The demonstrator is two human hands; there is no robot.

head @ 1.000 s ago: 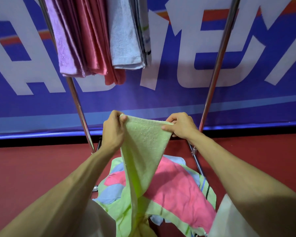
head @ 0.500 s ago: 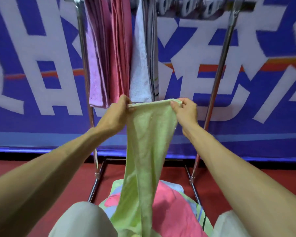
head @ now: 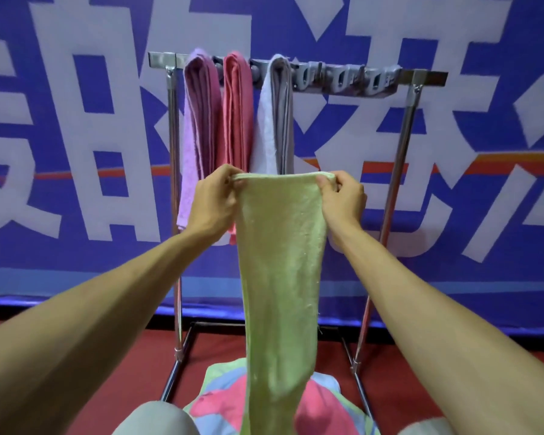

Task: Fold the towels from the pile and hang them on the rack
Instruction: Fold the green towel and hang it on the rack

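Note:
A light green towel (head: 280, 271), folded lengthwise, hangs straight down in front of me. My left hand (head: 214, 202) pinches its top left corner and my right hand (head: 343, 199) pinches its top right corner, so the top edge is stretched level. Behind it stands the metal rack (head: 421, 77). On the rack's bar hang a purple towel (head: 198, 127), a pink towel (head: 236, 120) and a white towel (head: 272, 120). The pile (head: 214, 406) of pink, blue and green cloth lies low between my knees, under the green towel's lower end.
A row of grey clips (head: 346, 79) fills the right half of the rack's bar. A blue banner with large white characters (head: 76, 152) stands behind the rack. The floor (head: 76, 350) is red. The rack's right pole (head: 390, 199) rises just right of my right hand.
Both hands have lifted the green towel up off the pile and toward the rack. My view has tilted upward, so the rack's top bar now shows.

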